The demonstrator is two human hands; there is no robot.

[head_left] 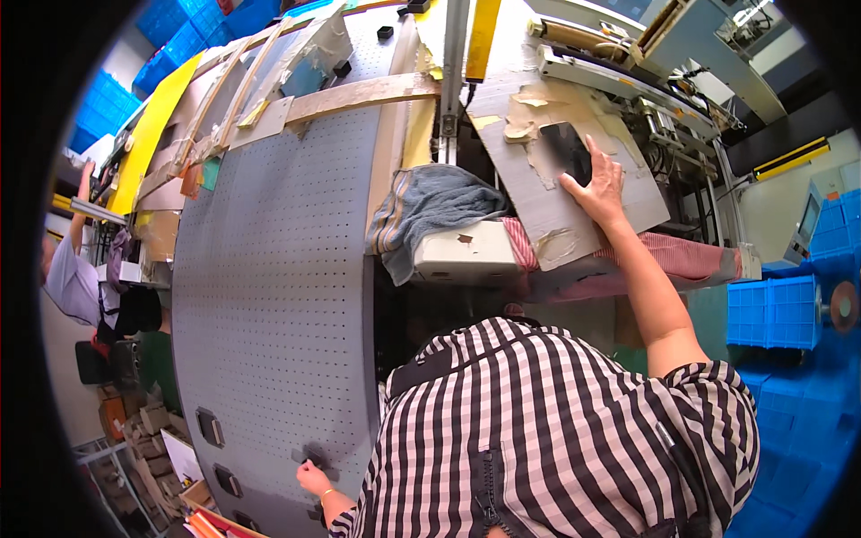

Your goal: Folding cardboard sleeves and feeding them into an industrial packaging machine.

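Black phone (572, 154) in right hand (603, 190), pale shirt label (665, 435) illegibly small

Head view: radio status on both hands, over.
Right hand touching black slab. Left hand at small dark piece, perforated table below. Towel bunched left of slab.

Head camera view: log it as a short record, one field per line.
Right hand: holding a dark phone-like slab over a grey board with torn patches
Left hand: fingertips at a small dark piece over the perforated grey tabletop; grip unclear
Mid-scene: blue-grey towel lying partly on a white box
Right side: blue crates
Far left: another person
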